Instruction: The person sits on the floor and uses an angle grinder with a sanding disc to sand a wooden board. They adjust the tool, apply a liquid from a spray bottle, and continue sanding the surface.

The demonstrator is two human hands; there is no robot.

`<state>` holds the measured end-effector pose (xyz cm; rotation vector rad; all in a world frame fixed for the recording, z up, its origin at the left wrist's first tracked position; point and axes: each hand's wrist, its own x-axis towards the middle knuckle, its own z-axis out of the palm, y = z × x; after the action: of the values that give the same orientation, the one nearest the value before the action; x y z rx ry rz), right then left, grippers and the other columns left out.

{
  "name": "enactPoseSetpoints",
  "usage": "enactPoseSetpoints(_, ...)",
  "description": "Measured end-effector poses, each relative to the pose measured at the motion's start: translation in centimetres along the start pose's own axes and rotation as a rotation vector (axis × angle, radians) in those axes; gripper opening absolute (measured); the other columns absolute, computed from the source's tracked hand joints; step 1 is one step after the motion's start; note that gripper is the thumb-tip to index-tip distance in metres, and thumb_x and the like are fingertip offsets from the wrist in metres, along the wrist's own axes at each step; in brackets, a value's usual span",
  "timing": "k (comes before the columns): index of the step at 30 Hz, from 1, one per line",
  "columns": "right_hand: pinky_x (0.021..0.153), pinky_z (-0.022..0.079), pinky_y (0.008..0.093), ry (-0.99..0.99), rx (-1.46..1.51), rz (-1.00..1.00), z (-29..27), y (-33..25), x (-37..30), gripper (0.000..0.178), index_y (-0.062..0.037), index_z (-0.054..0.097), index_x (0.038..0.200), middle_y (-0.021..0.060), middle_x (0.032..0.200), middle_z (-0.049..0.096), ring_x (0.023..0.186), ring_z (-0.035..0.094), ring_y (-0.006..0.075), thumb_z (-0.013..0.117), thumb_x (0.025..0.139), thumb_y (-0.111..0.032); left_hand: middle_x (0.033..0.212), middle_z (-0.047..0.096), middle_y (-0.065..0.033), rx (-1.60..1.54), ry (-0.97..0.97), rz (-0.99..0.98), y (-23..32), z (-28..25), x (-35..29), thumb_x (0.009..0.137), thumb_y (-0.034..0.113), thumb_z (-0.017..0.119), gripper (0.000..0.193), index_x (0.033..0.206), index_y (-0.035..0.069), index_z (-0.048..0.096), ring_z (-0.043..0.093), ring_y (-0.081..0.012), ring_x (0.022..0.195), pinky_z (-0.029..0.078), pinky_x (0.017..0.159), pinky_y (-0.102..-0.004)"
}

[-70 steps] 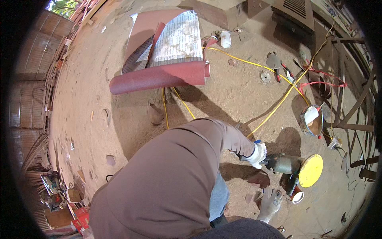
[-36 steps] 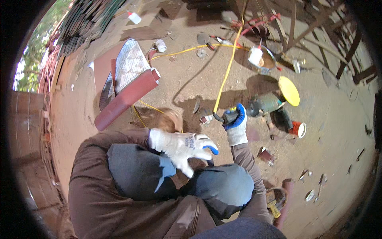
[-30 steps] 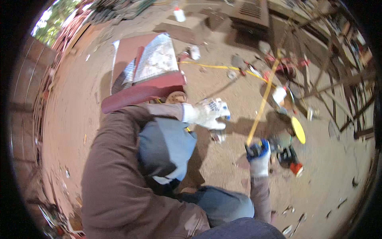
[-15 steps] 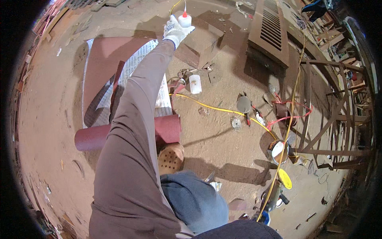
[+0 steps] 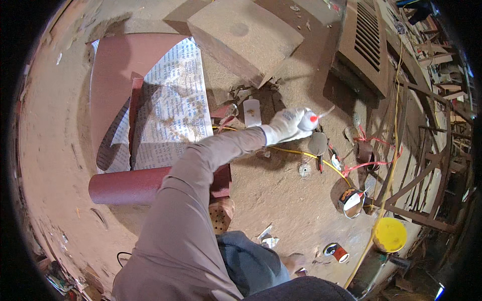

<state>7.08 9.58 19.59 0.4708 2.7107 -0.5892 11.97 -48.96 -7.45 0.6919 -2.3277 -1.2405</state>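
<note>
The left hand (image 5: pixel 287 125), in a white knit work glove at the end of a long tan sleeve, is stretched out over the dusty floor (image 5: pixel 55 130) and closed around a small white squeeze bottle with a red band and a thin pointed nozzle (image 5: pixel 310 119); the nozzle sticks out toward two o'clock, clear of the fingers, probably so the tip stays free. The right hand cannot be seen, so its state cannot be told. The bottle sits above the floor just at three o'clock of the glove, with a small white rectangular block (image 5: pixel 251 111) lying near at ten o'clock of the hand. At nine o'clock of the hand a roll of reddish-brown sandpaper (image 5: pixel 131 184) lies partly unrolled, its printed white backing sheet (image 5: pixel 168 113) spread flat, likely for cutting pieces off. A yellow cord (image 5: pixel 329 165) runs under the hand toward five o'clock, past a round grey disc (image 5: pixel 317 144), toward a yellow round disc (image 5: pixel 390 234) on a tool near the lower right.
</note>
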Motion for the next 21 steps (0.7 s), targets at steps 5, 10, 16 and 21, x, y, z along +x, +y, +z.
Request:
enactPoseSetpoints(5, 0.063, 0.054, 0.0296, 0.059, -0.097, -0.110, -2.3, -3.1, -0.2, 0.050, -0.0023, 0.055, 0.121, 0.0063, 0.090, 0.062, 0.070, 0.062, 0.0157, 0.069, 0.073, 0.002, 0.127, 0.056, -0.0213, 0.202, 0.020, -0.035, -2.2, 3.2, -2.0, 0.077, 0.035, 0.081, 0.076, 0.137, 0.004, 0.047, 0.052, -0.0374, 0.122, 0.044, 0.100, -0.0459)
enactPoseSetpoints(10, 0.065, 0.054, 0.0298, 0.092, -0.206, -0.448, -6.6, -6.6, -0.1, 0.056, -0.0017, 0.054, 0.124, 0.0068, 0.093, 0.063, 0.072, 0.063, 0.0156, 0.070, 0.071, 0.006, 0.120, 0.060, -0.0170, 0.029, 0.504, 0.281, 9.5, -9.1, -4.5, 0.075, 0.022, 0.084, 0.056, 0.123, 0.005, 0.060, 0.056, -0.0332, 0.115, 0.043, 0.097, -0.0455)
enactPoseSetpoints(16, 0.064, 0.049, 0.0284, -0.125, -0.239, -0.790, -0.6, -26.4, -11.2, 0.046, -0.0028, 0.057, 0.111, 0.0050, 0.083, 0.062, 0.072, 0.059, 0.0113, 0.072, 0.068, 0.000, 0.106, 0.066, -0.0093, 0.392, 0.717, 0.982, 18.7, -21.5, 3.8, 0.091, 0.023, 0.070, 0.030, 0.115, 0.006, 0.064, 0.064, -0.0229, 0.090, 0.053, 0.080, -0.0372)
enactPoseSetpoints(21, 0.064, 0.053, 0.0359, -0.144, -0.637, -1.360, 1.2, -31.6, -10.2, 0.041, -0.0079, 0.059, 0.106, 0.0125, 0.087, 0.067, 0.070, 0.068, 0.0285, 0.073, 0.068, -0.003, 0.100, 0.065, -0.0044, -0.160, -0.616, -0.025, 20.9, -24.0, -3.3, 0.098, 0.041, 0.059, 0.037, 0.115, 0.009, 0.065, 0.061, -0.0124, 0.087, 0.051, 0.077, -0.0300)
